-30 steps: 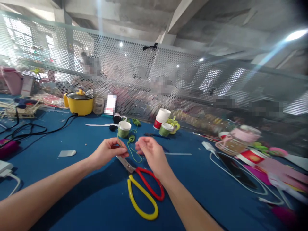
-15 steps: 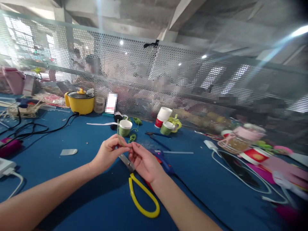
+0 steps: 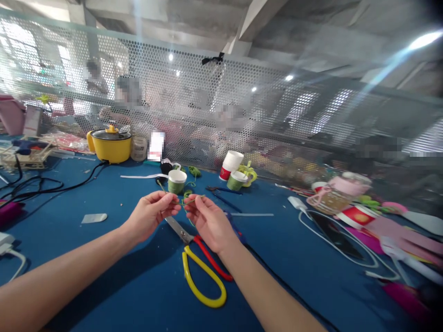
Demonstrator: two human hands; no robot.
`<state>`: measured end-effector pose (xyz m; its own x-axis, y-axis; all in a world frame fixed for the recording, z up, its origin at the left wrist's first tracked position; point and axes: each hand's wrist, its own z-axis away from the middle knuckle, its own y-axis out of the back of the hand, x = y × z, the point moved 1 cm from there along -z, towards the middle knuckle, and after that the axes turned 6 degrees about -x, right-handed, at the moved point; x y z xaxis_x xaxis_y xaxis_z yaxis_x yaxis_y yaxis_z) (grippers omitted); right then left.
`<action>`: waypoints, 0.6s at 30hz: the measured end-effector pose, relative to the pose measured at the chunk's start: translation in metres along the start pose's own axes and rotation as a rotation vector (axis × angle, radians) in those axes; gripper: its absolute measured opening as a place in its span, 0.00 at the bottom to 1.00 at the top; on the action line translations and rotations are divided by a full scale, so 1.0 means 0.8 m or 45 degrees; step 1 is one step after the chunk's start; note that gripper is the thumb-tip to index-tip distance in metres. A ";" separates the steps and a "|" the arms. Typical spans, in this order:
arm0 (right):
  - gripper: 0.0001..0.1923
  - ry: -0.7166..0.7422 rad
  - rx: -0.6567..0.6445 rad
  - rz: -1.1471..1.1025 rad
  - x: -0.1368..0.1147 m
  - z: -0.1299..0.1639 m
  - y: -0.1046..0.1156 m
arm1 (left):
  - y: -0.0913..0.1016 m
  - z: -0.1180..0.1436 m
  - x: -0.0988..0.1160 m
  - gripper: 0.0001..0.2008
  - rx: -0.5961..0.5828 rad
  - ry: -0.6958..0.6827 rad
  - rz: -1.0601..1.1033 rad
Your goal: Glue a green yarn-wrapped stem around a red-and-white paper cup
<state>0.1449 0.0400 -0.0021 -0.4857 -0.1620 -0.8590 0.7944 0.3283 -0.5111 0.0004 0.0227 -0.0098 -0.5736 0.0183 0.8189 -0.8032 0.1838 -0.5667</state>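
My left hand (image 3: 150, 215) and my right hand (image 3: 206, 222) are raised just above the blue table (image 3: 131, 276), fingertips almost touching. Both pinch a thin green string (image 3: 182, 200) that spans the small gap between them, one end sticking out past each hand. Beneath the hands lie scissors (image 3: 201, 271) with one red and one yellow handle loop, blades pointing toward my left hand. A green paper cup (image 3: 176, 181) stands just beyond the hands, with more green string (image 3: 194, 172) behind it.
A yellow electric pot (image 3: 110, 145) with a black cable (image 3: 69, 186) stands at the back left. Paper cups (image 3: 233, 172) sit at the back centre. A phone with a white cable (image 3: 337, 242), pink items and cups crowd the right. A perforated metal screen (image 3: 263, 120) borders the table; other people sit behind it.
My right hand came in from a loose open pose to meet my left hand and took hold of the string. Both hands then lifted slightly, exposing the scissors' red handle.
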 end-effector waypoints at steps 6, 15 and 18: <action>0.12 0.050 -0.030 -0.013 0.002 0.004 -0.006 | 0.000 0.001 0.003 0.04 0.012 0.055 0.096; 0.13 0.020 -0.120 0.045 -0.013 0.008 -0.006 | 0.001 0.007 0.006 0.10 -0.371 0.138 0.107; 0.13 -0.064 -0.145 -0.031 -0.015 0.010 -0.006 | 0.002 0.008 0.009 0.09 -0.509 0.176 0.135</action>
<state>0.1496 0.0329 0.0102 -0.4830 -0.2168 -0.8484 0.7345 0.4271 -0.5273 -0.0061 0.0168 -0.0056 -0.6008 0.1838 0.7780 -0.6000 0.5394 -0.5908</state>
